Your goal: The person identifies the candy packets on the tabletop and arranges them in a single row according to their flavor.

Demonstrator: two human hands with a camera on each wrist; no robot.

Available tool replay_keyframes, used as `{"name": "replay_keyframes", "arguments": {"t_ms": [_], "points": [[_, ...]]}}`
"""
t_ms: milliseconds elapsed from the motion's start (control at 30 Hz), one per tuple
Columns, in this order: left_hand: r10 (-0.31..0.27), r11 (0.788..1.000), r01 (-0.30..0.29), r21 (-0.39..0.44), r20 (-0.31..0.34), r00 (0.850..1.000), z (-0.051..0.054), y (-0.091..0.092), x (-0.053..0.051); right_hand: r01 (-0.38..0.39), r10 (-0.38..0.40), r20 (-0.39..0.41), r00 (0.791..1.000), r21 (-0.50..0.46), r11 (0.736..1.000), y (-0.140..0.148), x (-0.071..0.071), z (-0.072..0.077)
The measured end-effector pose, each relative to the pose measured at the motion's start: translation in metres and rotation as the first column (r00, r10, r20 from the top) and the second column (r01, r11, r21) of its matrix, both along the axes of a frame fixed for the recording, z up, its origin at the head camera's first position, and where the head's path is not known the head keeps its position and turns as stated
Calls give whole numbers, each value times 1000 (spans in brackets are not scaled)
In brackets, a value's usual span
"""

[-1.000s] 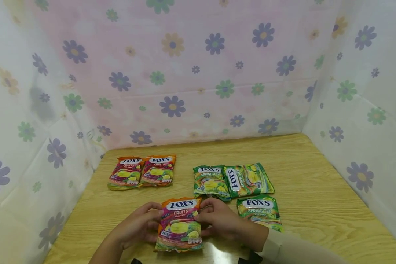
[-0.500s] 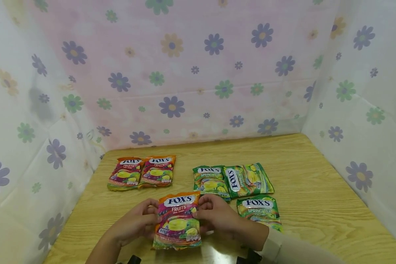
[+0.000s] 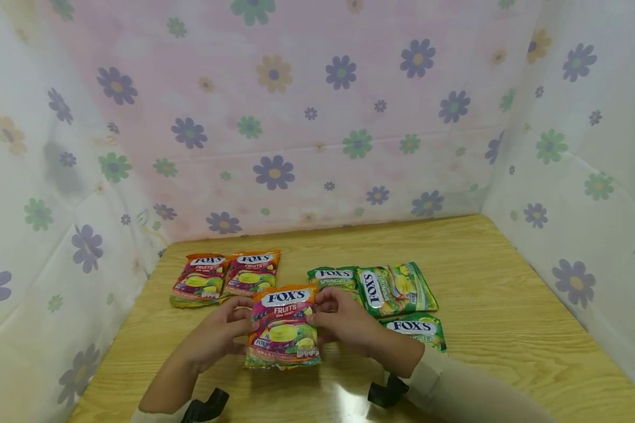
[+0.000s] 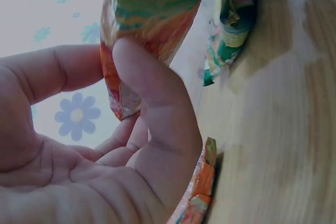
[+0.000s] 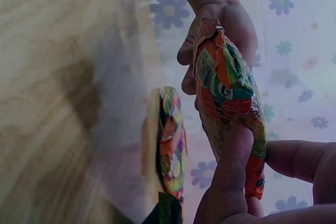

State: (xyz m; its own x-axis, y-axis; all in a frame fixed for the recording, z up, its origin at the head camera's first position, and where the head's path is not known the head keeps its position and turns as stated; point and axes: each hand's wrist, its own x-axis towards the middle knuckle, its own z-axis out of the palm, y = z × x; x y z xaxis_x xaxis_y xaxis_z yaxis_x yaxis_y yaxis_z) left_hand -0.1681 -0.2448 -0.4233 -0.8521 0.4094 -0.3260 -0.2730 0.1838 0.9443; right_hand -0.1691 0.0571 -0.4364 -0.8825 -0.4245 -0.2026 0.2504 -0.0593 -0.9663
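The left hand [image 3: 219, 336] and right hand [image 3: 345, 322] each pinch a side edge of the orange-topped Fruits packet [image 3: 284, 330] above the tabletop [image 3: 481, 294] — long axis running front to back — with the Fruits pair [image 3: 235, 275] beyond, leftward, nearer the left hand.

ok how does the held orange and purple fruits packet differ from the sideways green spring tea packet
The orange-and-purple Fruits packet is lifted between the left hand and right hand; the green Spring Tea packet lies on the woodgrain table. The Fruits lettering reads upright, the Spring Tea lettering sideways. Both are glossy packets marked FOX'S.
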Motion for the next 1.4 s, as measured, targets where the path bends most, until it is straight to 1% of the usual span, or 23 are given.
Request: {"name": "replay_keyframes", "arguments": {"t_ms": [100, 233, 300, 367, 467, 567, 733, 867, 1033, 1100, 1233, 1333, 1400], "points": [[41, 999, -42, -21, -34, 999, 2, 2, -5, 22, -22, -21, 1000, 19, 1000, -3, -9, 2], [113, 993, -116, -36, -57, 992, 3, 4, -13, 49, -47, -41, 998, 48, 998, -8, -21, 2], [155, 986, -159, -55, -64, 986, 3, 5, -16, 55, -52, -40, 998, 56, 997, -12, -27, 1], [189, 978, -195, -80, -78, 979, 3, 4, -20, 55, -54, -31, 998, 44, 998, -15, -34, 0], [224, 964, -235, -121, -101, 969, 3, 2, -26, 49, -49, -13, 999, 23, 999, -20, -42, -2], [231, 958, -248, -147, -123, 965, 3, -1, -33, 46, -46, 17, 999, -5, 999, -24, -50, -1], [263, 950, -280, -140, -128, 956, 5, -5, -46, 57, -54, 62, 997, -49, 997, -33, -61, 1], [300, 943, -311, -116, -108, 948, 6, -6, -55, 90, -82, 105, 991, -76, 993, -39, -71, 2], [337, 937, -342, -78, -71, 939, 8, -5, -63, 136, -116, 193, 974, -93, 986, -41, -81, 4], [347, 935, -351, -59, -61, 936, 8, -5, -66, 140, -118, 212, 970, -93, 986, -41, -84, 4], [335, 940, -338, -38, -57, 940, 6, -6, -71, 125, -106, 208, 972, -80, 989, -39, -86, 3], [326, 945, -327, -22, -42, 945, 4, -6, -73, 105, -91, 188, 978, -68, 992, -37, -87, 3], [315, 949, -315, -10, -29, 949, 3, -4, -74, 100, -86, 190, 978, -65, 993, -35, -88, 2]]}}
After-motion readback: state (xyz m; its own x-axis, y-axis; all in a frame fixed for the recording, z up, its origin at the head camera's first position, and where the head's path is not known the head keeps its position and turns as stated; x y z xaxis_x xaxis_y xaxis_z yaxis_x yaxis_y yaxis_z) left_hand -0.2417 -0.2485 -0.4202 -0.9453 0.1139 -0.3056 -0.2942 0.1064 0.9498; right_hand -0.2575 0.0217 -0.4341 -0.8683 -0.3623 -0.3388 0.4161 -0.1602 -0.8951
